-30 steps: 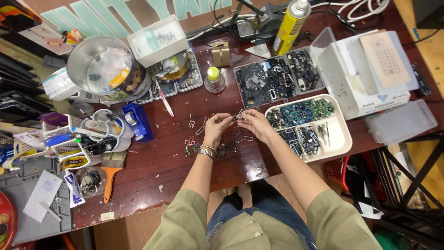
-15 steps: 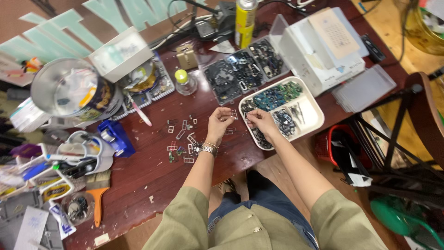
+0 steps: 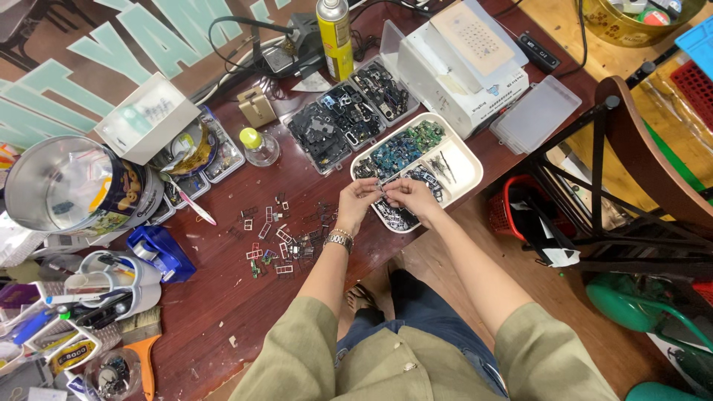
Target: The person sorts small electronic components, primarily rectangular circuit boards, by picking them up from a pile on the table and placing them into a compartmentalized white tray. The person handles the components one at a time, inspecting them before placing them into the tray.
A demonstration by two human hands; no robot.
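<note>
My left hand (image 3: 358, 197) and my right hand (image 3: 407, 194) meet fingertip to fingertip over the near edge of a white tray (image 3: 466, 162) filled with small green, blue and dark electronic parts. Together they pinch a tiny dark part (image 3: 382, 188) between them; its exact shape is too small to tell. A metal bracelet sits on my left wrist. To the left of my hands, several small metal frame pieces (image 3: 273, 239) lie scattered on the red-brown wooden table (image 3: 223, 297).
A clear compartment box of black parts (image 3: 338, 122) lies behind the tray, with a yellow spray can (image 3: 334, 30) and a white box (image 3: 464, 63). A round tin (image 3: 70, 186), blue tape dispenser (image 3: 160, 251) and cluttered tools crowd the left. A wooden chair (image 3: 639, 156) stands right.
My view has swung rightward, so the table contents slid left in view. Both hands moved from over the bare table and scattered frames to the near edge of the white tray.
</note>
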